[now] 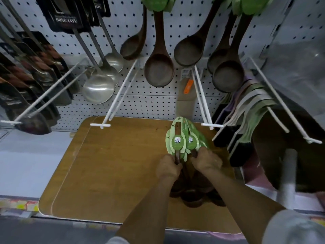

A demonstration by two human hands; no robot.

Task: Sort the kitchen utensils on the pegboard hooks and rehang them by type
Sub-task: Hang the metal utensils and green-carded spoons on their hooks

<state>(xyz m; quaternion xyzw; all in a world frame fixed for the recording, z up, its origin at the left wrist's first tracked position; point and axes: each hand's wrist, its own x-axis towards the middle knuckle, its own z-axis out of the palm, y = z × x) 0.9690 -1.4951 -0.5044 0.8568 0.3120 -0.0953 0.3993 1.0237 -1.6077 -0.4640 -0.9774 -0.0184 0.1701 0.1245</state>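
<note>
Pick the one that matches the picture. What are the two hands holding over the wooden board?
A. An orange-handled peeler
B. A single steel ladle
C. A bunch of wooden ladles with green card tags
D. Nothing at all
C: the left hand and right hand grip the handles of a bunch of wooden ladles with green tags, above the wooden board.

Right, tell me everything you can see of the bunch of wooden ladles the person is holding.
The bunch of wooden ladles is several dark brown ladles gathered together, each handle end wrapped in a green card tag with a round white logo. The tagged ends fan upward toward the pegboard, while the round bowls point down toward the person, partly hidden under the forearms. The left hand and right hand both grip the handles just below the tags. The bunch sits over a wooden board; whether it rests on it is unclear.
</note>
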